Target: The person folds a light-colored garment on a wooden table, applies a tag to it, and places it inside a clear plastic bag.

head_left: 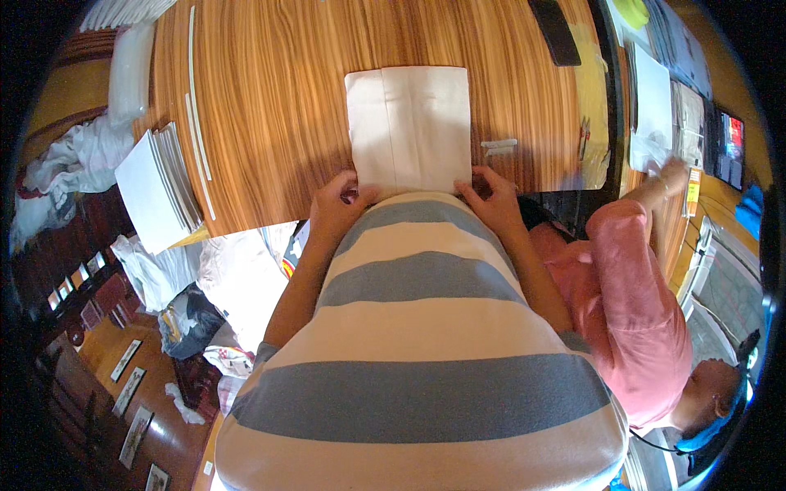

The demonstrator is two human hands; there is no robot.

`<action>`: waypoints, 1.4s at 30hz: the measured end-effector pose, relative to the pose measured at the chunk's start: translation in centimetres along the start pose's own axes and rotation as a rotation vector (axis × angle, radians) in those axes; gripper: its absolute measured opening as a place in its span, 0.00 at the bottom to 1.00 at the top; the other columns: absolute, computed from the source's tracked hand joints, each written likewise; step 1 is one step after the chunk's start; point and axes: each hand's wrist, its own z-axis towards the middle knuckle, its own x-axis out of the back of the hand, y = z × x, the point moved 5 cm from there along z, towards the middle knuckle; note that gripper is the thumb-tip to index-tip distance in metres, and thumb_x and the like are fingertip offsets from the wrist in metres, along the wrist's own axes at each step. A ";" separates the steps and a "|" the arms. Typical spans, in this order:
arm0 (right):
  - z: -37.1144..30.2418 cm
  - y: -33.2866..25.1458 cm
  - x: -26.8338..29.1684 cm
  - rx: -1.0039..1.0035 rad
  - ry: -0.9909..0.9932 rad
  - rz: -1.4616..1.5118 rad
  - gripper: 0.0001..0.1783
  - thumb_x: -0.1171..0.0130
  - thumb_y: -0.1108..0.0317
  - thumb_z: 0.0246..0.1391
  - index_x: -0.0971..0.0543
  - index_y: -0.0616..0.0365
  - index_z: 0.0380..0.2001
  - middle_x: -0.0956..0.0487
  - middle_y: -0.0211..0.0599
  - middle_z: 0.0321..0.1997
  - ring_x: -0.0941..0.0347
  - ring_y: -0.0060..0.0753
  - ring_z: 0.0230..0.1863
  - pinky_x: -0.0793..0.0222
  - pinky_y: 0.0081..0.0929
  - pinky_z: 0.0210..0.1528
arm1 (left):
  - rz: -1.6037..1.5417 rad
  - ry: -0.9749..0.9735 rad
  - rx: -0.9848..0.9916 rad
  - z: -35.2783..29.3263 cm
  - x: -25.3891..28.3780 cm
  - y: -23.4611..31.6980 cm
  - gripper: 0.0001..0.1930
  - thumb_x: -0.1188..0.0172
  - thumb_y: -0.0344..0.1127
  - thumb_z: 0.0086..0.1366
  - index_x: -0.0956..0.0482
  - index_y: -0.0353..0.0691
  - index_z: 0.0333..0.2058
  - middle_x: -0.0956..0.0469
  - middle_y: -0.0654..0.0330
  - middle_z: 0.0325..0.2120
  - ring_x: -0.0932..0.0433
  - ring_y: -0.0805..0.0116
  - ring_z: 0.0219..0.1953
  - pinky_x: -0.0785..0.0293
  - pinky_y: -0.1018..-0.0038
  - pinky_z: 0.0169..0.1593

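Note:
A cream-white sheet (409,123), paper-like and roughly square, lies flat on the wood-grain table in front of me. A vertical fold line or overlapping edge runs down it, left of its middle. At its near left corner my left hand (340,200) is closed, thumb and fingertips pinching the edge. My right hand (491,199) pinches the near right corner in the same way, fingers curled. The sheet's near edge is close against my striped shirt, which hides part of it.
A stack of white sheets (160,188) sits at the table's left edge beside thin white strips (196,139). A dark flat object (557,33) lies far right, with a small whitish piece (499,147) nearer. A person in pink (630,295) works at a neighbouring table on my right.

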 end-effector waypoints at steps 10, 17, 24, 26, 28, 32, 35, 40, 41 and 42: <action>-1.8 4.0 1.0 -0.029 0.013 0.171 0.20 0.24 0.59 0.58 0.14 0.57 0.49 0.11 0.44 0.48 0.12 0.35 0.48 0.17 0.33 0.51 | 0.279 -0.080 0.113 -1.0 0.6 -0.4 0.17 0.23 0.49 0.62 0.10 0.40 0.37 0.11 0.54 0.34 0.13 0.61 0.37 0.18 0.65 0.43; -3.0 2.3 1.1 0.000 0.062 -0.068 0.20 0.23 0.59 0.56 0.14 0.59 0.47 0.11 0.43 0.37 0.11 0.38 0.38 0.17 0.33 0.44 | 0.556 -0.078 0.025 -0.1 1.3 1.2 0.22 0.26 0.47 0.61 0.15 0.41 0.49 0.14 0.51 0.44 0.14 0.53 0.46 0.20 0.59 0.49; 2.5 -9.7 0.0 0.610 0.231 -0.411 0.29 0.36 0.58 0.64 0.24 0.50 0.66 0.28 0.49 0.73 0.36 0.59 0.75 0.42 0.55 0.76 | 0.808 0.005 -0.776 3.3 -5.0 10.1 0.40 0.31 0.59 0.62 0.29 0.54 0.70 0.47 0.53 0.79 0.54 0.40 0.80 0.58 0.30 0.76; 3.0 -6.7 -2.6 0.615 0.195 -0.574 0.30 0.39 0.56 0.65 0.27 0.49 0.69 0.32 0.46 0.77 0.40 0.58 0.78 0.45 0.59 0.77 | 0.846 -0.046 -0.648 4.1 -6.3 6.5 0.45 0.38 0.70 0.63 0.36 0.61 0.75 0.55 0.54 0.81 0.62 0.38 0.82 0.67 0.25 0.74; 3.4 -5.6 -3.7 0.604 0.180 -0.633 0.31 0.40 0.55 0.66 0.28 0.48 0.70 0.36 0.42 0.80 0.44 0.57 0.80 0.48 0.63 0.78 | 0.820 -0.019 -0.628 3.6 -5.8 6.4 0.47 0.40 0.73 0.63 0.37 0.60 0.76 0.56 0.53 0.81 0.62 0.37 0.82 0.68 0.23 0.73; 2.8 -6.6 -3.0 0.545 0.156 -0.626 0.32 0.42 0.56 0.67 0.30 0.47 0.72 0.41 0.38 0.83 0.51 0.55 0.84 0.53 0.67 0.79 | 0.820 0.023 -0.628 4.2 -5.3 7.3 0.48 0.38 0.69 0.64 0.40 0.57 0.77 0.56 0.50 0.81 0.64 0.34 0.81 0.72 0.22 0.72; 3.4 -9.2 -1.2 0.548 0.158 -0.598 0.32 0.42 0.57 0.67 0.31 0.47 0.72 0.42 0.38 0.83 0.55 0.54 0.85 0.57 0.67 0.80 | 0.845 0.082 -0.586 5.5 -3.0 8.9 0.45 0.38 0.63 0.67 0.41 0.55 0.78 0.53 0.50 0.81 0.62 0.35 0.81 0.72 0.24 0.73; 8.2 -10.9 -1.9 0.489 0.338 -0.433 0.31 0.47 0.55 0.71 0.33 0.49 0.73 0.41 0.39 0.83 0.53 0.55 0.84 0.60 0.66 0.81 | 0.840 0.149 -0.780 11.6 -2.5 10.4 0.41 0.44 0.58 0.72 0.43 0.51 0.78 0.50 0.51 0.80 0.59 0.42 0.82 0.67 0.33 0.77; 9.3 -10.4 -2.8 0.496 0.359 -0.458 0.30 0.50 0.54 0.73 0.33 0.51 0.73 0.41 0.39 0.83 0.51 0.55 0.84 0.59 0.65 0.81 | 0.875 0.115 -0.769 12.8 -3.4 8.6 0.41 0.46 0.60 0.74 0.44 0.50 0.78 0.50 0.52 0.80 0.58 0.43 0.82 0.66 0.35 0.78; 9.8 -9.7 -3.2 0.497 0.338 -0.494 0.30 0.50 0.54 0.73 0.33 0.51 0.73 0.40 0.40 0.82 0.51 0.55 0.83 0.59 0.64 0.81 | 0.905 0.074 -0.764 13.5 -4.1 7.9 0.40 0.49 0.61 0.75 0.44 0.50 0.78 0.49 0.52 0.80 0.58 0.44 0.82 0.66 0.37 0.79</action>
